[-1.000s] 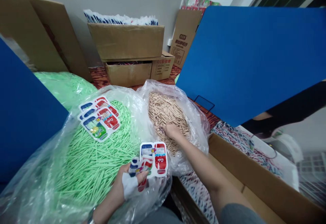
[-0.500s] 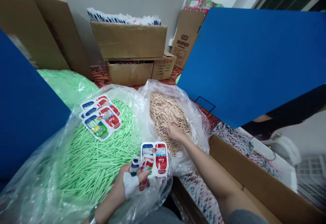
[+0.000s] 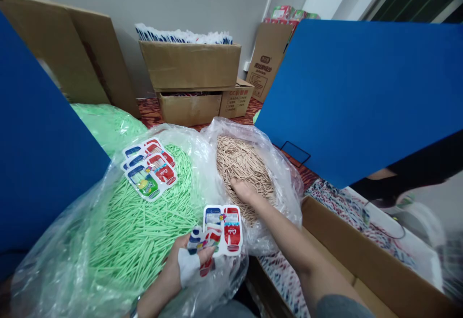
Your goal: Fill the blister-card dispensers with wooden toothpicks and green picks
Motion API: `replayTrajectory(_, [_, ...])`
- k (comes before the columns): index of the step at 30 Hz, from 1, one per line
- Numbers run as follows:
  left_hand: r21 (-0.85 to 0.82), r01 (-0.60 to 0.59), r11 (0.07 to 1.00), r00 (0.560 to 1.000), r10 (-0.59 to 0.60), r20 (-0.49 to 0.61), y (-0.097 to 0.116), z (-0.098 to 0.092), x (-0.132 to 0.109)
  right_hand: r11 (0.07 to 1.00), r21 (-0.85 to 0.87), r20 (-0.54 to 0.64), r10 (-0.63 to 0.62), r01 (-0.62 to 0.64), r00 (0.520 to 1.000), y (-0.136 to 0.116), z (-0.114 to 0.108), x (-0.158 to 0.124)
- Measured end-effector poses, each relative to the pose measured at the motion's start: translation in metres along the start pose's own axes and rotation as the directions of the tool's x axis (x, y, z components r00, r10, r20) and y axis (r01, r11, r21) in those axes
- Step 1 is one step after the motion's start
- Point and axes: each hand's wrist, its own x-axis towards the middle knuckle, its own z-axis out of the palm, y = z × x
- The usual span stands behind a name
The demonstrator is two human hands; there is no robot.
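Observation:
In my left hand (image 3: 195,255), which has a white wrap round part of it, I grip several printed packets (image 3: 231,231) with blue and red jar shapes, one marked Cola. My right hand (image 3: 244,190) reaches into the clear bag on the right, its fingers sunk among thin light-brown sticks (image 3: 240,156), so what they hold is hidden. A larger clear bag of pale green sticks (image 3: 141,231) lies to the left, beneath my left forearm. On top of the green sticks rests a fanned group of similar packets (image 3: 150,168).
Blue panels (image 3: 361,91) stand on both sides. Stacked cardboard boxes (image 3: 191,65) sit against the wall, the top one full of packets. At lower right is an open carton (image 3: 365,241), with a white bin of packets (image 3: 336,205) behind it. Part of another person (image 3: 408,171) shows at right.
My right hand's fingers have gone deeper into the brown sticks. My left hand keeps its packets. The whole view has shifted slightly, so things appear lower and further right.

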Motion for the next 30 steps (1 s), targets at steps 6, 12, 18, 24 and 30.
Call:
replayTrajectory(6, [-0.065,0.042,0.997,0.995,-0.048,-0.087,0.012,-0.005,0.001,0.903,0.410,-0.186,-0.053,0.127,0.981,-0.008,-0.011,-0.022])
replayTrajectory(12, [-0.089,-0.001,0.996,0.983,-0.015,-0.183,0.018,0.002,0.007,-0.023,0.948,-0.318,-0.072,0.317,0.945,-0.072,-0.027,-0.066])
replayTrajectory(18, [0.101,-0.198,0.975,0.945,0.217,-0.245,0.011,-0.008,0.005,-0.174,0.815,-0.557,0.029,0.553,0.830,-0.138,-0.034,-0.101])
replayTrajectory(24, [0.285,-0.267,0.920,0.896,0.346,-0.279,0.012,-0.016,0.000,-0.007,0.719,-0.694,-0.062,0.695,0.717,-0.160,-0.025,-0.109])
replayTrajectory(30, [0.306,-0.301,0.903,0.863,0.394,-0.316,0.018,-0.017,-0.003,0.177,0.682,-0.708,-0.083,0.709,0.702,-0.165,-0.014,-0.111])
